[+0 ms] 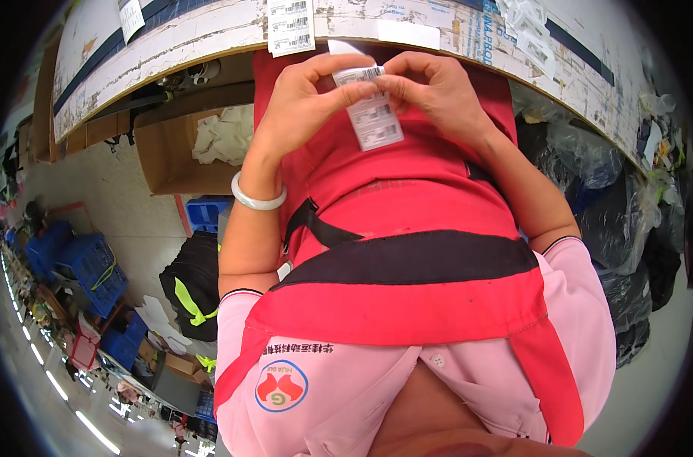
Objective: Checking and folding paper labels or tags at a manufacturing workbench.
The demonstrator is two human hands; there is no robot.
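Observation:
A strip of white barcode labels (378, 131) hangs down in front of my red apron (407, 206), near the table's front edge. My left hand (304, 103) pinches it near its upper end between thumb and forefinger. From the other side my right hand (443, 95) has its thumb and forefinger closed on the strip's top right corner. A white slip of paper (346, 48) sticks up just behind the fingers. On the table edge lies another sheet of barcode labels (291, 29), beyond my left hand.
The worn white table (209, 30) curves across the top, with small clear plastic bags (529, 34) at its right. Below left stands an open cardboard box (160, 156) holding crumpled paper. Blue crates (95, 270) stand further left; dark plastic bags (617, 251) lie at the right.

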